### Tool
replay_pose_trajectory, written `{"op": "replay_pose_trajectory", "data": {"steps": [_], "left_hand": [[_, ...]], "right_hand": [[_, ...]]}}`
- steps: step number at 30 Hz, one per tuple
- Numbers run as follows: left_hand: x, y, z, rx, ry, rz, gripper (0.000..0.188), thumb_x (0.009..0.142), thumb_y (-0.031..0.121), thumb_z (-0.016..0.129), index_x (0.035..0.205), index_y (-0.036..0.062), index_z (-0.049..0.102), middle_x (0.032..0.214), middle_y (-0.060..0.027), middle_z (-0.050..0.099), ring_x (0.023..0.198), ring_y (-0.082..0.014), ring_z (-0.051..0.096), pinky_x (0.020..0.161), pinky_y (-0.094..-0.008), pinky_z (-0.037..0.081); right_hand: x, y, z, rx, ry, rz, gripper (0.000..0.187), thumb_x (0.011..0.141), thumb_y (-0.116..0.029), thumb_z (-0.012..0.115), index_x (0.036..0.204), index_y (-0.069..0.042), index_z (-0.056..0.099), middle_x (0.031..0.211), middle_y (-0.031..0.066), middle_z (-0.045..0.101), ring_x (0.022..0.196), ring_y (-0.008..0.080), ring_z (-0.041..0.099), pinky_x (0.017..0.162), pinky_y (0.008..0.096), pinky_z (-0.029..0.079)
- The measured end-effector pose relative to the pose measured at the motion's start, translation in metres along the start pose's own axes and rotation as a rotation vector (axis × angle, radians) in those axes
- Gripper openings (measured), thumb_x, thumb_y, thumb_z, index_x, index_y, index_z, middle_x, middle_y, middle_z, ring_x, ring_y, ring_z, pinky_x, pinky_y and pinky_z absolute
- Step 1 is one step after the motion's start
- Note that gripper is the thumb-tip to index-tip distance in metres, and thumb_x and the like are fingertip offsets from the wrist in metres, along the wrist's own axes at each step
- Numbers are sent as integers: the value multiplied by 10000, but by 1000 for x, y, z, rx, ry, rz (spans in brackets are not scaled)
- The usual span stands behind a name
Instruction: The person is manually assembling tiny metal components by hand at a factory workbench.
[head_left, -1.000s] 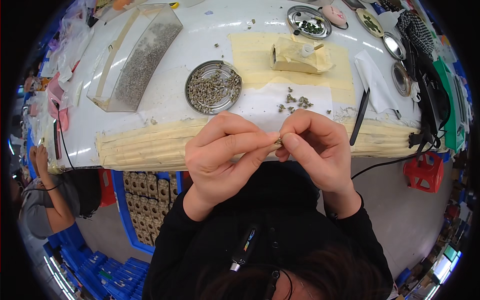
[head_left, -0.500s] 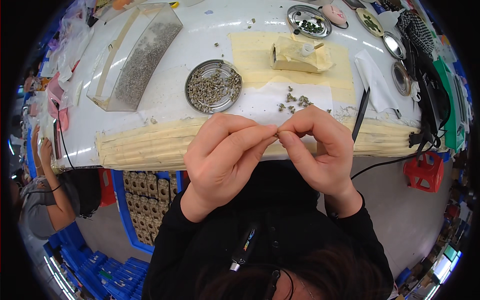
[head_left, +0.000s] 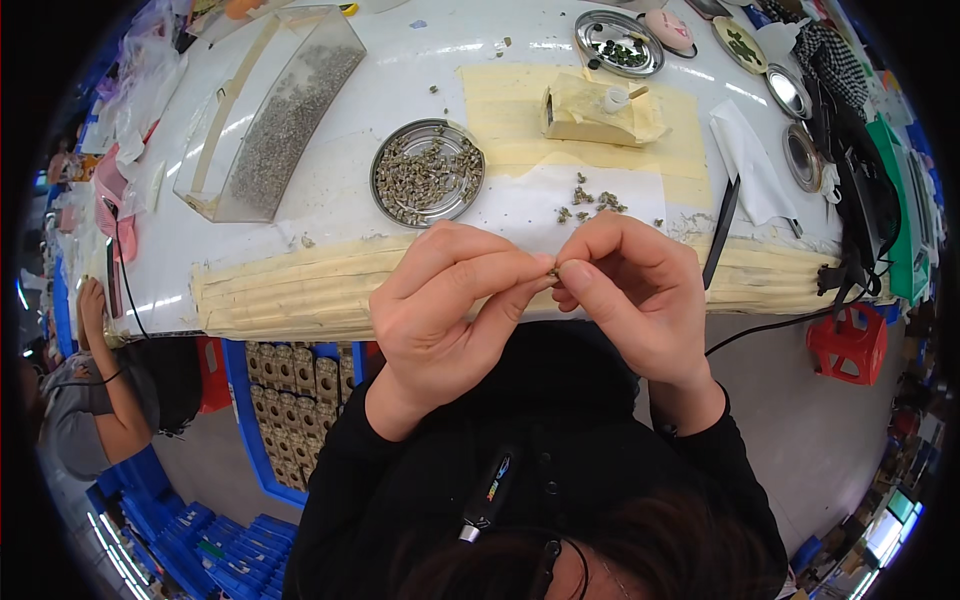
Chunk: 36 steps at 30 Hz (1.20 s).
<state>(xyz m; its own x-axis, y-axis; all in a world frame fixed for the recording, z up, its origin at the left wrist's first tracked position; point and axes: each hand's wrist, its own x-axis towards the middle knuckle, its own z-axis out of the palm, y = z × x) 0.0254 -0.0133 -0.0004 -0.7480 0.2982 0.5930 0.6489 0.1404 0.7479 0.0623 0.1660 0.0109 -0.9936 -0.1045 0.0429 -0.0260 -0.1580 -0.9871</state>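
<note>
My left hand (head_left: 450,315) and my right hand (head_left: 640,300) meet fingertip to fingertip over the table's near edge. Both pinch one small metal part (head_left: 554,271), mostly covered by the fingers, so its exact kind does not show. Just beyond my right hand lies a loose cluster of similar small metal parts (head_left: 606,200) on white paper. A round steel dish (head_left: 381,205) holding many of these parts stands beyond my left hand.
A clear plastic bin (head_left: 205,170) with grey parts stands far left. A tape-covered block (head_left: 590,118) sits beyond the paper. Black tweezers (head_left: 722,235) lie at right. A steel plate (head_left: 652,62) holds dark green pieces. A co-worker's arm (head_left: 122,405) shows at far left.
The fingers of my right hand have shifted slightly around the small part, the thumb now lying across it. At far left, the co-worker's hands have moved.
</note>
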Motion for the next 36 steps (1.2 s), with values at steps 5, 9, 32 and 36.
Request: {"op": "replay_pose_trajectory", "data": {"steps": [5,9,32,36], "left_hand": [[0,0,1,-34,21,-13,221,710,-76,770,907,15,731,806,-64,659,701,-176,613,607,-274,468],[-1,-2,1,-56,18,8,209,724,-80,761,911,3,720,814,-72,654,711,-170,604,612,-264,456],[-1,1,0,-205,22,-85,199,734,-55,771,918,9,729,819,-77,676,729,-163,635,628,-256,490],[-3,0,1,-215,32,-110,199,734,-49,774,918,10,727,814,-76,673,725,-162,637,627,-257,493]], "right_hand": [[0,0,1,102,-20,57,94,925,-53,635,956,35,624,867,20,633,770,57,593,682,206,498],[-1,-2,1,144,-26,104,105,932,-61,630,969,36,617,867,18,628,766,57,590,675,201,499],[-1,1,2,241,-77,105,128,968,-81,591,980,40,628,840,43,652,761,76,629,697,213,528],[-1,1,1,255,-79,120,138,971,-97,593,981,37,627,831,42,651,752,79,628,693,215,524]]}}
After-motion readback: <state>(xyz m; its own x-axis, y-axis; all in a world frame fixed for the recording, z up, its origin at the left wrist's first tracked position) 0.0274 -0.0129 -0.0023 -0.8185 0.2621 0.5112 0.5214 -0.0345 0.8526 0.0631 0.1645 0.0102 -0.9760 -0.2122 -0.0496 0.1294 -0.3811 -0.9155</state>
